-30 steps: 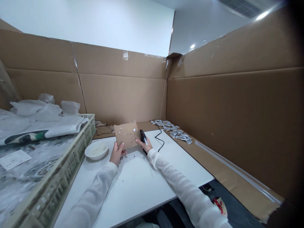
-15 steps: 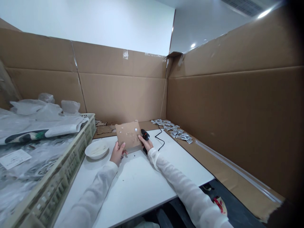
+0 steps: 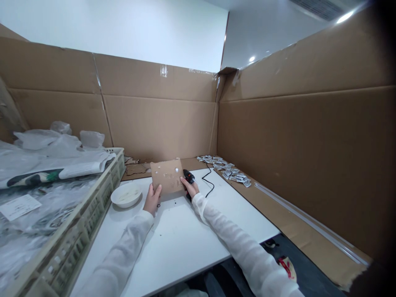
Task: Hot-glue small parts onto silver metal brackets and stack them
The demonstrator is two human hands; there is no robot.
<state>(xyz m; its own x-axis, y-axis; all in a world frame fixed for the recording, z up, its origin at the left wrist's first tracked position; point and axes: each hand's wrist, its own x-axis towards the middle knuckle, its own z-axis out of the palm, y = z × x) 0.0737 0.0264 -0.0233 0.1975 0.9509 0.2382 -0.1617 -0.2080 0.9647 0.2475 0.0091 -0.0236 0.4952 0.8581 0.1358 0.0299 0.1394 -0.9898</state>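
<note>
A piece of brown cardboard [image 3: 167, 178] with small pale spots and glossy marks is held up over the white table. My left hand [image 3: 152, 199] grips its lower left corner, thumb on the near face. My right hand [image 3: 189, 187] pinches its right edge, thumb in front, with the other fingers hidden behind. Just beyond the right hand is a black tool with an orange mark [image 3: 188, 176], partly covered by hand and cardboard; its kind is unclear. A black cord [image 3: 208, 180] lies on the table nearby. To the left sits a white bowl [image 3: 126, 196].
A plastic crate [image 3: 93, 206] filled with plastic bags stands along the left. Small silvery packets [image 3: 236, 176] lie in a pile at the back right. Tall cardboard walls [image 3: 161, 123] enclose the back and right of the white table [image 3: 185, 247].
The left-hand fingers that showed below the cardboard are now tucked out of sight. The cardboard has tilted very slightly; both arms stay nearly in place.
</note>
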